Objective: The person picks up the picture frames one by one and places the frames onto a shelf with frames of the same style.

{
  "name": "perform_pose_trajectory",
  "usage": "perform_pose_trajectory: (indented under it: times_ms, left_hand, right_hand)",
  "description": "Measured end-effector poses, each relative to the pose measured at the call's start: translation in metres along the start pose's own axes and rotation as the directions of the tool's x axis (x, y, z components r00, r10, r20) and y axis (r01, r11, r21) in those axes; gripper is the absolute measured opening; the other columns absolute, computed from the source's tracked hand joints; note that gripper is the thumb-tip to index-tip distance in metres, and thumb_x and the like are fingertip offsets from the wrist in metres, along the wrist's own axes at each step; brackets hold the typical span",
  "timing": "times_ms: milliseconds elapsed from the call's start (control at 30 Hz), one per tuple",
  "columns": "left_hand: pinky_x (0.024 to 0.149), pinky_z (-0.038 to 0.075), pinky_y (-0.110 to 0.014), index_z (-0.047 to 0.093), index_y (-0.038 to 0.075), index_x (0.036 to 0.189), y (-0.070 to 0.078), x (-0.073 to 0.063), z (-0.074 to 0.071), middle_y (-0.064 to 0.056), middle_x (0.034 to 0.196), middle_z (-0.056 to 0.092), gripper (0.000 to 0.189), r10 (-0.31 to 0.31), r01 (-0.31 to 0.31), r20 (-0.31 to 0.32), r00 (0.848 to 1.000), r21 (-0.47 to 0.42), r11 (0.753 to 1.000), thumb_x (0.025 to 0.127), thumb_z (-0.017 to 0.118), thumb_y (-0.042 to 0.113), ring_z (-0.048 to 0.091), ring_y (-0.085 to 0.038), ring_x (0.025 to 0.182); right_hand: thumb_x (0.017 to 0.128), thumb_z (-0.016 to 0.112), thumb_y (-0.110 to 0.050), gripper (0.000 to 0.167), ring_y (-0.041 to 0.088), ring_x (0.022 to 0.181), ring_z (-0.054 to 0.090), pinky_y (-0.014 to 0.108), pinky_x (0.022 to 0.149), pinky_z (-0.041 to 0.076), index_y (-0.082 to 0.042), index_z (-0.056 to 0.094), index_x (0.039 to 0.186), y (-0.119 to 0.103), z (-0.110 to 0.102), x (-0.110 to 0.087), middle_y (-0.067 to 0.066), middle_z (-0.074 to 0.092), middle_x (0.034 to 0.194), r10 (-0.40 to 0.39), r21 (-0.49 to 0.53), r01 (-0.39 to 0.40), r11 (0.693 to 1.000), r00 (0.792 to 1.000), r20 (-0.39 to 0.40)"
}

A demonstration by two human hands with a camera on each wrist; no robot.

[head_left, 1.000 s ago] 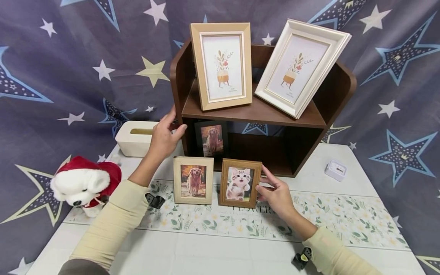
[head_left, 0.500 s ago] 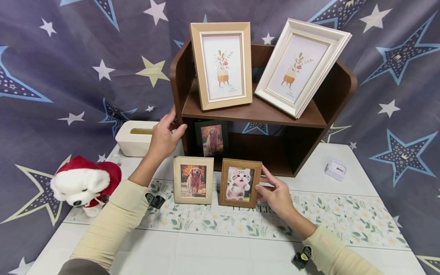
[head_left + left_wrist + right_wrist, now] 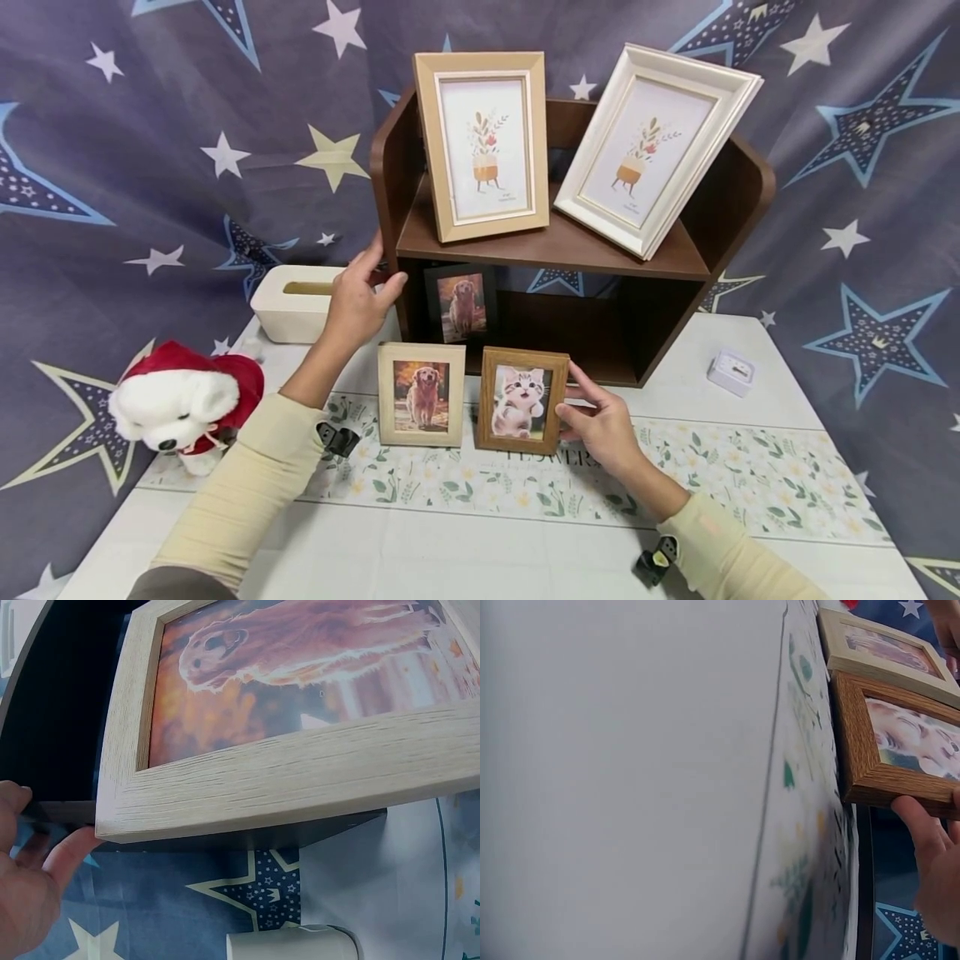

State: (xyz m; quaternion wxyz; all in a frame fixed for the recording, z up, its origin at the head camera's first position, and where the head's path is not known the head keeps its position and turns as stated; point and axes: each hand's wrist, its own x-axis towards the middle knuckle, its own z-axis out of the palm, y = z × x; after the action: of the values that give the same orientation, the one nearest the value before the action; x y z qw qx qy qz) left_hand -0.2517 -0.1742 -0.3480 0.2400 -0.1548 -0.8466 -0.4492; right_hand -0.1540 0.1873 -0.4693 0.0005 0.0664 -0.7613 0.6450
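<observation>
At the shelf's left side, my left hand (image 3: pixel 358 296) grips the edge of the dark brown two-tier shelf (image 3: pixel 551 258). The left wrist view shows its thumb and fingers (image 3: pixel 71 855) around that panel edge. My right hand (image 3: pixel 603 425) holds the right edge of a brown wood picture frame (image 3: pixel 558 400) with a kitten photo, which stands upright on the table. The right wrist view has the thumb (image 3: pixel 919 825) against this frame's edge. Just left of it stands a pale wood picture frame (image 3: pixel 385 400) with a dog photo.
On the upper tier stand a tan picture frame (image 3: pixel 483 150) and a tilted white one (image 3: pixel 648 154). A black picture frame (image 3: pixel 461 304) sits in the lower tier. Around the shelf are a tissue box (image 3: pixel 292 312), a plush dog (image 3: pixel 180 400) and a small white box (image 3: pixel 731 372).
</observation>
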Motion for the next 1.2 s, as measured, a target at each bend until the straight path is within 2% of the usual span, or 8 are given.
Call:
perform_pose_trajectory:
  times_ms: [200, 300, 533, 633, 800, 900, 1067, 1200]
  left_hand:
    - [0.099, 0.057, -0.052, 0.036, 0.019, 0.160, -0.001, 0.000, 0.000, -0.023, 0.145, 0.056, 0.072, 0.000, 0.000, 0.006, 1.000, 0.001, 1.000, 0.097, 0.067, 0.006, 0.063, -0.038, 0.120]
    - [0.099, 0.057, -0.052, 0.036, 0.019, 0.160, -0.001, -0.001, 0.000, -0.024, 0.145, 0.056, 0.072, -0.002, 0.002, 0.007, 1.000, 0.003, 1.000, 0.097, 0.067, 0.006, 0.063, -0.038, 0.120]
    - [0.099, 0.057, -0.052, 0.036, 0.019, 0.160, 0.000, -0.001, -0.001, -0.024, 0.143, 0.057, 0.072, 0.001, -0.001, 0.003, 1.000, 0.006, 1.000, 0.096, 0.067, 0.006, 0.064, -0.038, 0.118]
    - [0.099, 0.057, -0.052, 0.035, 0.019, 0.160, 0.000, -0.001, -0.001, -0.024, 0.143, 0.056, 0.072, 0.005, -0.005, 0.003, 1.000, 0.008, 1.000, 0.097, 0.067, 0.006, 0.063, -0.037, 0.120]
    - [0.100, 0.057, -0.052, 0.035, 0.019, 0.160, 0.000, -0.001, -0.001, -0.023, 0.145, 0.056, 0.072, 0.002, -0.002, 0.005, 1.000, 0.009, 1.000, 0.097, 0.067, 0.006, 0.062, -0.037, 0.122]
    - [0.099, 0.057, -0.052, 0.035, 0.019, 0.160, 0.000, -0.001, -0.001, -0.023, 0.145, 0.056, 0.072, 0.001, -0.001, 0.005, 1.000, 0.007, 1.000, 0.097, 0.067, 0.006, 0.062, -0.037, 0.122]
    - [0.099, 0.057, -0.052, 0.035, 0.018, 0.160, 0.000, -0.001, 0.000, -0.022, 0.145, 0.056, 0.072, 0.006, -0.006, 0.004, 1.000, 0.009, 1.000, 0.097, 0.067, 0.006, 0.063, -0.037, 0.121]
    - [0.098, 0.057, -0.052, 0.036, 0.018, 0.160, 0.000, -0.001, 0.000, -0.023, 0.144, 0.057, 0.072, 0.014, -0.014, -0.002, 1.000, 0.012, 1.000, 0.096, 0.067, 0.006, 0.063, -0.037, 0.119]
  right_hand:
    - [0.092, 0.071, 0.001, 0.074, 0.017, 0.095, 0.076, 0.043, 0.065, 0.066, -0.027, 0.045, 0.155, -0.004, 0.002, 0.002, 0.029, 0.067, 0.126, 0.024, 0.016, -0.024, 1.000, 1.000, 0.004]
    - [0.092, 0.071, 0.003, 0.076, 0.018, 0.094, 0.076, 0.047, 0.066, 0.065, -0.028, 0.045, 0.155, -0.006, 0.002, 0.004, 0.030, 0.066, 0.126, 0.032, 0.033, -0.032, 0.999, 0.999, -0.004]
    - [0.090, 0.070, 0.007, 0.078, 0.011, 0.087, 0.075, 0.053, 0.065, 0.064, -0.025, 0.044, 0.156, -0.010, -0.001, 0.009, 0.030, 0.066, 0.123, 0.025, 0.054, -0.022, 0.998, 0.999, -0.045]
    - [0.090, 0.070, 0.007, 0.077, 0.010, 0.086, 0.075, 0.054, 0.065, 0.063, -0.024, 0.044, 0.156, -0.012, -0.002, 0.010, 0.024, 0.068, 0.119, 0.019, 0.066, -0.015, 0.998, 0.998, -0.059]
    - [0.090, 0.069, 0.007, 0.077, 0.010, 0.087, 0.075, 0.053, 0.064, 0.063, -0.023, 0.043, 0.156, -0.014, -0.005, 0.013, 0.003, 0.072, 0.109, 0.013, 0.084, -0.007, 0.996, 0.998, -0.067]
    - [0.091, 0.070, 0.007, 0.077, 0.010, 0.087, 0.075, 0.050, 0.062, 0.064, -0.022, 0.043, 0.157, -0.014, -0.006, 0.015, -0.005, 0.072, 0.104, 0.010, 0.088, -0.004, 0.996, 0.997, -0.071]
    - [0.091, 0.070, 0.005, 0.076, 0.009, 0.086, 0.075, 0.056, 0.065, 0.063, -0.021, 0.042, 0.157, -0.015, -0.007, 0.016, -0.011, 0.072, 0.101, 0.003, 0.094, 0.005, 0.996, 0.997, -0.079]
    - [0.092, 0.070, 0.004, 0.076, 0.010, 0.085, 0.075, 0.058, 0.066, 0.062, -0.026, 0.044, 0.156, -0.016, -0.008, 0.018, -0.011, 0.072, 0.103, -0.003, 0.076, 0.011, 0.997, 0.995, -0.095]
